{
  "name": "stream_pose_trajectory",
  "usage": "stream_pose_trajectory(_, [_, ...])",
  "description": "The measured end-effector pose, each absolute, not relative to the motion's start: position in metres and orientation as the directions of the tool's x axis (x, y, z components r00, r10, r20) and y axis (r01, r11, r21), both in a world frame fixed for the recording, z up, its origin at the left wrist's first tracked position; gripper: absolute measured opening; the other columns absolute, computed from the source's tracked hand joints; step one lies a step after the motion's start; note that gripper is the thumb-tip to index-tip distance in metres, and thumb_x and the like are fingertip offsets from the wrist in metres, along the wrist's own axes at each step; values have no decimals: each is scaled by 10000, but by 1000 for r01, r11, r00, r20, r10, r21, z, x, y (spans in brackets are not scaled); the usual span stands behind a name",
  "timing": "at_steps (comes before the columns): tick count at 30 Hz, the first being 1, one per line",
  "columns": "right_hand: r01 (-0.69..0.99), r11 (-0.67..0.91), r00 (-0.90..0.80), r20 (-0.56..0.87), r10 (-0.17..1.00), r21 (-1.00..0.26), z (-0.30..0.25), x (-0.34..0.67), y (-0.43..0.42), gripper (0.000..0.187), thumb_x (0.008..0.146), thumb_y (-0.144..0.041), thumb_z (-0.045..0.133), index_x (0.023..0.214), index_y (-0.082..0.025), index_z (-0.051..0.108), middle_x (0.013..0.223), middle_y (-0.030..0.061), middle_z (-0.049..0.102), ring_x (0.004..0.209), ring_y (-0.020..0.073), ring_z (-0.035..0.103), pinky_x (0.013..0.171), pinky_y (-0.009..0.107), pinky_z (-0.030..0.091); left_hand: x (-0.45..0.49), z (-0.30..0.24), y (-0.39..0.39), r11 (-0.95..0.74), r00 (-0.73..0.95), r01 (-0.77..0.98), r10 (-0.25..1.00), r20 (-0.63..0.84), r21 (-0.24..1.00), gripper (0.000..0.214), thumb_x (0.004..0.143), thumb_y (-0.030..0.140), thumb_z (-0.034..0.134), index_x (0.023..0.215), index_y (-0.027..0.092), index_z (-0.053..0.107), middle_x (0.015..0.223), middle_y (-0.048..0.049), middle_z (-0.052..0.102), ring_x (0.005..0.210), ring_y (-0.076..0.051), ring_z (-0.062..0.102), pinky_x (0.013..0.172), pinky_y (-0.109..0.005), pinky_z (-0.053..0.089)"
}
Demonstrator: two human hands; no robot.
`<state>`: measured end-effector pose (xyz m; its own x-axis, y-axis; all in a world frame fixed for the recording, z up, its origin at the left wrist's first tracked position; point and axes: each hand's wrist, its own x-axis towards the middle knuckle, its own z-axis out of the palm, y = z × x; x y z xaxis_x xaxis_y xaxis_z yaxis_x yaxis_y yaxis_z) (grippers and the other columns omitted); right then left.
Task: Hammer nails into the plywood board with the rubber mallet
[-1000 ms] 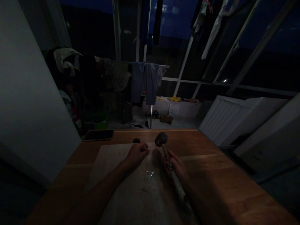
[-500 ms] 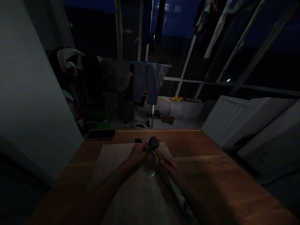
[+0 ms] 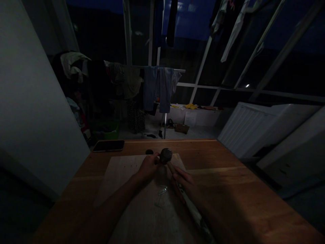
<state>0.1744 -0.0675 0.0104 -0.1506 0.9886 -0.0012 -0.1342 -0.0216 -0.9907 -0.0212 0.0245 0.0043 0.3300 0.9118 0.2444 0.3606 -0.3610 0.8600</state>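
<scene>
The scene is very dark. My right hand (image 3: 185,184) is closed round the handle of a hammer (image 3: 166,155), whose rounded head hangs just above a pale wooden board (image 3: 122,173) on the wooden table (image 3: 228,183). My left hand (image 3: 148,166) rests on the board with its fingers pinched right beside the hammer head; what they pinch is too small and dark to name. A few loose nails (image 3: 162,190) lie on the board between my two hands.
A dark phone (image 3: 108,145) lies at the table's far left corner, and a small dark round object (image 3: 149,151) sits behind the board. Beyond the table are a rack of hanging clothes (image 3: 157,88), large dark windows and white slanted panels (image 3: 248,128) at right.
The hammer head came down and to the left, from raised to right of my left hand to right against its fingertips. My left hand stayed on the board.
</scene>
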Motion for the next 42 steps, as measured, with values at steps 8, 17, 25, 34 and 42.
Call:
stream_pose_trajectory(8, [-182,-89,-92,-73,993,-979,14,173,-68,635,748,-557,796,1262,-191,729,623,-34,652,342,91,456,318,214,339,-22,4,25,-387,340,389,904,259,836,402,757,168,681,1158,192,689,973,-40,767,801,-197,704,731,-283,525])
stream_pose_trajectory(17, [-296,-81,93,-113,989,-952,17,178,-60,618,638,-504,841,1138,-178,683,578,-68,614,302,97,476,257,211,384,-32,44,-32,-809,799,515,573,182,284,168,870,149,642,1034,183,654,956,-76,718,856,-223,690,770,-317,546])
stream_pose_trajectory(25, [-294,-72,81,-100,992,-953,18,176,-59,557,617,-522,850,1025,-182,681,570,-67,603,301,90,475,260,201,373,2,29,-68,-876,883,463,443,154,-138,132,960,122,549,1032,124,659,816,-102,734,724,-244,710,686,-349,541])
stream_pose_trajectory(34, [-265,-70,78,-94,992,-962,14,175,-61,647,668,-577,830,1163,-186,688,591,-67,596,308,89,459,264,215,382,-36,28,-7,-673,543,469,730,415,571,212,845,103,593,986,181,731,924,-70,742,806,-180,692,740,-264,522])
stream_pose_trajectory(42, [-224,-51,60,-66,996,-973,43,160,-54,683,676,-584,809,1207,-172,687,567,-72,573,322,91,436,299,214,345,-47,12,9,-384,188,426,923,335,819,199,802,182,580,850,163,772,815,-45,763,767,-182,688,743,-280,503])
